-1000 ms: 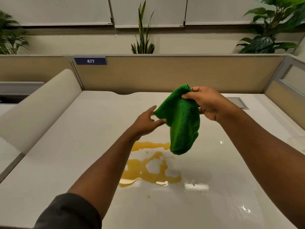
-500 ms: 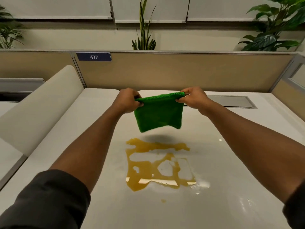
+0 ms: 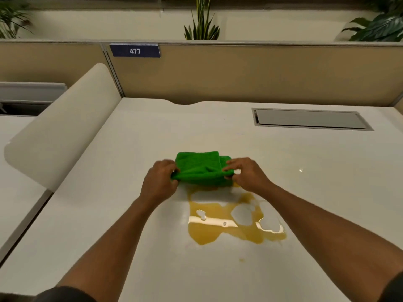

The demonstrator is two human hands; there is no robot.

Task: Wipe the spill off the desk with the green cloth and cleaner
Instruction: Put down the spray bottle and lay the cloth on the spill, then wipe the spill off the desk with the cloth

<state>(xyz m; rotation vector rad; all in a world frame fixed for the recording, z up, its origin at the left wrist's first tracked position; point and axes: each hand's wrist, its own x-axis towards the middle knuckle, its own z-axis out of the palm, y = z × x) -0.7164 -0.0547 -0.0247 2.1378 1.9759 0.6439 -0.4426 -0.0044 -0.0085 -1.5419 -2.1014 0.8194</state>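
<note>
White and smooth, the desk (image 3: 109, 214) fills most of the view, with tan walls standing up behind it. Far to the left a leafy plant (image 3: 13, 18) pokes up, a bit blurry. Next comes a curved cream divider (image 3: 63, 125) that leans along the left edge of the desk. A dark blue sign (image 3: 135, 51) with the number 477 sits on the tan back wall (image 3: 261, 73). The left hand (image 3: 160, 183) reaches out over the desk, and its fingers are curled and pinching the left end of the green cloth (image 3: 201, 167). The cloth is folded up thick and lies on the desk, right at the far edge of the spill (image 3: 231, 219). Its near edge touches the yellow wet patch. The spill is a big orange-yellow puddle with bare spots in it, and it spreads toward the person from the cloth. A light shines off it in a bright streak. A tiny yellow drop (image 3: 241, 260) sits alone, closer to the person. A tall spiky plant (image 3: 201, 25) grows behind the wall in the middle. The right hand (image 3: 246, 175) pinches the right end of the cloth with curled fingers. Both hands are near each other, with only the cloth between them. Farther right, a flat grey hatch (image 3: 310, 119) is set into the desk top. Big dark green leaves (image 3: 379, 25) fill the far right corner.
</note>
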